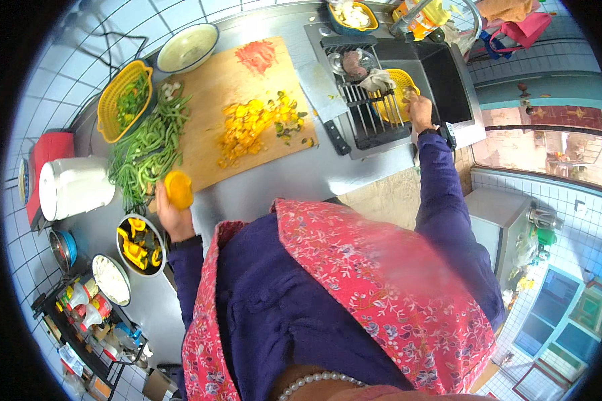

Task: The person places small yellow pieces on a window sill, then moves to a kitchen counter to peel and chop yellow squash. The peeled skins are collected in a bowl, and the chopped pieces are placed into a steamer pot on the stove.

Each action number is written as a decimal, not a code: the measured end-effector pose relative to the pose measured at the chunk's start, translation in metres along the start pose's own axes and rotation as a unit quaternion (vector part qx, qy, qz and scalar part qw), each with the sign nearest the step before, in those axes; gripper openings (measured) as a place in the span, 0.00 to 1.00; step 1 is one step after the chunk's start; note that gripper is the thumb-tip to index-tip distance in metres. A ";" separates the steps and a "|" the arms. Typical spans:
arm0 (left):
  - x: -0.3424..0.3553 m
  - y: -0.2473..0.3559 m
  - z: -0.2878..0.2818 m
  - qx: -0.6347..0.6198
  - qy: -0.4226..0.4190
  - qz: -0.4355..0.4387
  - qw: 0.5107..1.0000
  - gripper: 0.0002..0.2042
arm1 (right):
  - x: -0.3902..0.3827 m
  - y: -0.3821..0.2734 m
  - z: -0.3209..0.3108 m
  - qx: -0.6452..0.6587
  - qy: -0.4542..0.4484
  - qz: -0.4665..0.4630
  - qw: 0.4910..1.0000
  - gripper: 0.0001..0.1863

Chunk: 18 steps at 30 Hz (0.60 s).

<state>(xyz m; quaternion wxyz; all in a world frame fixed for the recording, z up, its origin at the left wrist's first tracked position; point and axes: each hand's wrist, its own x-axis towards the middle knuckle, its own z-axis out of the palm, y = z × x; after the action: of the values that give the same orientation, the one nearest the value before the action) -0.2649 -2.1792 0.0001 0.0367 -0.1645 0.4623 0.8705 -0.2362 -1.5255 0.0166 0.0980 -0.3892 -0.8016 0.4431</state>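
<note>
My left hand (173, 215) holds a round orange-yellow piece of vegetable (179, 189) at the board's near left corner, beside green beans (147, 144). The wooden cutting board (214, 87) bears chopped yellow-orange pieces (241, 123) and red slices (254, 55). My right hand (421, 109) is closed at the right side of the yellow colander (398, 77) in the sink; what its fingers hold is unclear. A cleaver (318, 90) lies between board and sink.
The steel sink (448, 73) holds a black-and-steel rack (368, 128). A white bowl (184, 47), yellow basket (107, 113) and white container (70, 187) line the back and left. A pepper bowl (140, 250) and plate (110, 281) stand left. A refrigerator (495, 227) is at right.
</note>
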 end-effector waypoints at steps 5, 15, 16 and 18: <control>-0.059 -0.009 0.029 0.012 0.138 -0.023 0.990 0.18 | 0.102 0.044 -0.018 0.001 0.043 0.086 0.995 0.11; -0.145 -0.039 0.103 0.025 0.262 0.002 0.965 0.18 | 0.261 0.236 0.009 -0.560 -0.202 -0.451 0.664 0.06; -0.150 -0.039 0.107 0.036 0.270 0.006 0.962 0.18 | 0.262 0.258 0.012 -0.602 -0.200 -0.346 0.692 0.06; -0.154 -0.039 0.117 0.040 0.271 0.007 0.962 0.17 | 0.262 0.283 0.050 -0.587 -0.243 -0.316 0.705 0.13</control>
<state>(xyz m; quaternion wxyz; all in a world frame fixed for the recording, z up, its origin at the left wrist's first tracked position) -0.1404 -2.0479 0.0796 -0.0896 -0.3893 0.4904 0.7745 -0.2872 -1.2844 -0.2847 -0.2140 0.0297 -0.9718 -0.0944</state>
